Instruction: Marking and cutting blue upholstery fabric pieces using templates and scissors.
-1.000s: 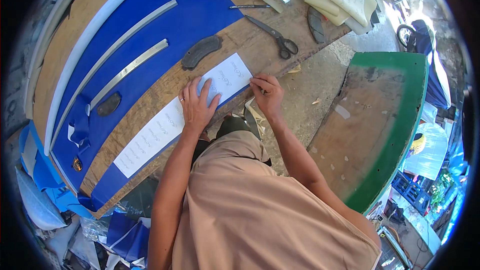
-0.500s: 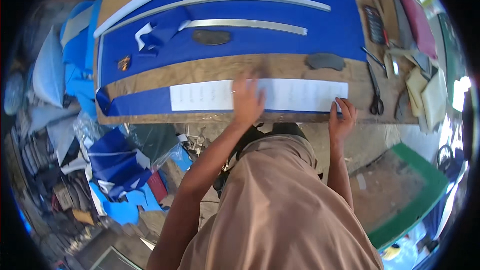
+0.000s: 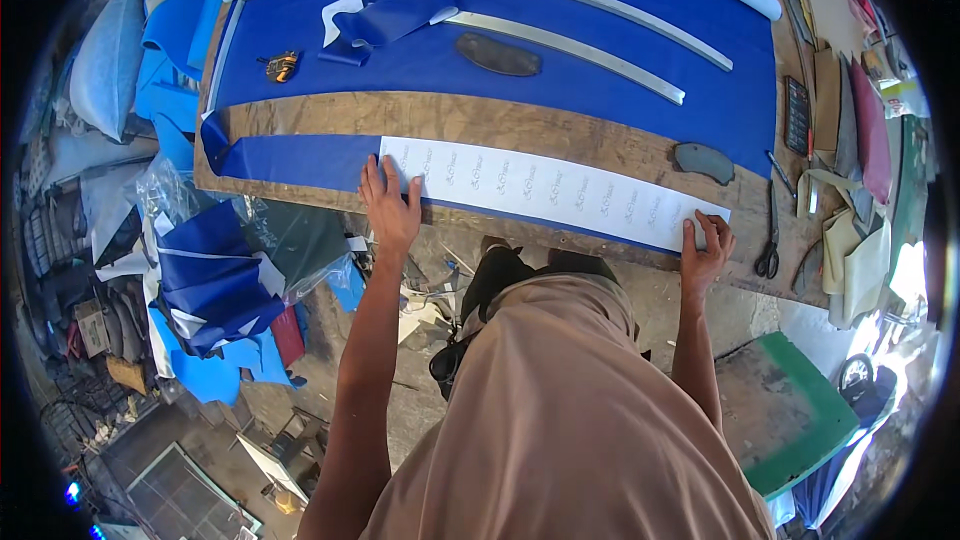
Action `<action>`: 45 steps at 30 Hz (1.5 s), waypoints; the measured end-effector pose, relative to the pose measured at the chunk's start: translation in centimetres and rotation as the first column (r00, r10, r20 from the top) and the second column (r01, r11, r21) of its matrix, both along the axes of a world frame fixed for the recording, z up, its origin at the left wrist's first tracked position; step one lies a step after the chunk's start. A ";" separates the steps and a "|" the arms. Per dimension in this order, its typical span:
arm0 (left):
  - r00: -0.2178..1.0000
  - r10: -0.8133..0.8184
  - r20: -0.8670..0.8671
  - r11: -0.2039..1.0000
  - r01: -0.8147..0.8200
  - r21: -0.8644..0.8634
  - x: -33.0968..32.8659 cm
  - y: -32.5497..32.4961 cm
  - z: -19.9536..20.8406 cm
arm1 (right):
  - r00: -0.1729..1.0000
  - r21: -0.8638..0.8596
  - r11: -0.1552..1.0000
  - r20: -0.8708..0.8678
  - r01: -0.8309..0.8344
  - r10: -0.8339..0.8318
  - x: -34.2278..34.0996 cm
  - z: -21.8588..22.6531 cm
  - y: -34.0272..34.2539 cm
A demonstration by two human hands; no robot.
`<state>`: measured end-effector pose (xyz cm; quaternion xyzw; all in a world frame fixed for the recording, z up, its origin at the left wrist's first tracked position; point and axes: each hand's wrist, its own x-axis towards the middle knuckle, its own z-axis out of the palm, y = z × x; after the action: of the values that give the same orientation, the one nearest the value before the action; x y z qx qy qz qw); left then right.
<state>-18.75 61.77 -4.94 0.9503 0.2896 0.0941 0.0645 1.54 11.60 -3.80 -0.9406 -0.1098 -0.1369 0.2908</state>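
A white printed strip (image 3: 540, 190) lies lengthwise on a longer blue strip of sheet material (image 3: 300, 161) along the table's near edge. A narrow blue margin shows below the white one. At the white strip's left end my left hand (image 3: 391, 210) rests with its fingers spread, the tips touching the junction of white and blue. My right hand (image 3: 706, 252) lies at the strip's right end, fingers apart and bent, tips on the white surface. Neither hand grips anything. The blue strip's far left end curls up.
Beyond, a large blue sheet (image 3: 640, 90) carries metal straightedges (image 3: 590, 62), a dark curved pad (image 3: 498, 55) and a tape measure (image 3: 282, 66). Another grey pad (image 3: 704, 162) sits near the white strip. Scissors (image 3: 768, 258) and a calculator (image 3: 796, 115) lie right. Blue scraps (image 3: 215, 280) heap below left.
My left hand has slid left from the middle of the white strip to its left end. My right hand stays at the right end. The view has turned and shifted.
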 end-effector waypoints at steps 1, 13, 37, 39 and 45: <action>1.000 0.004 -0.002 1.000 -0.004 0.006 0.1 0.0 -0.1 | 1.000 -0.020 1.000 0.009 -0.007 0.007 0.0 -0.1 0.0; 0.997 0.078 0.025 0.994 -0.080 0.074 2.4 -3.4 2.1 | 0.996 0.043 0.999 -0.083 0.034 -0.031 1.4 0.7 -0.5; 0.713 -0.672 -0.202 0.726 0.581 -0.368 9.3 -19.3 5.7 | 0.802 -0.200 0.795 -0.339 -0.573 0.492 9.8 6.9 -2.9; 0.716 -0.667 -0.205 0.731 0.578 -0.362 9.4 -19.3 5.7 | 0.765 -0.106 0.788 -0.350 -0.606 0.541 7.7 7.7 -3.5; 0.719 -0.671 -0.184 0.727 0.588 -0.353 9.3 -19.1 5.5 | 0.802 -0.124 0.832 -0.373 -0.541 0.466 6.5 5.6 -3.9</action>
<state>-9.44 42.67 0.54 0.9763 -0.0381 -0.1191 0.1769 8.04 7.74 1.83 -0.9127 -0.3221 0.1169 0.2226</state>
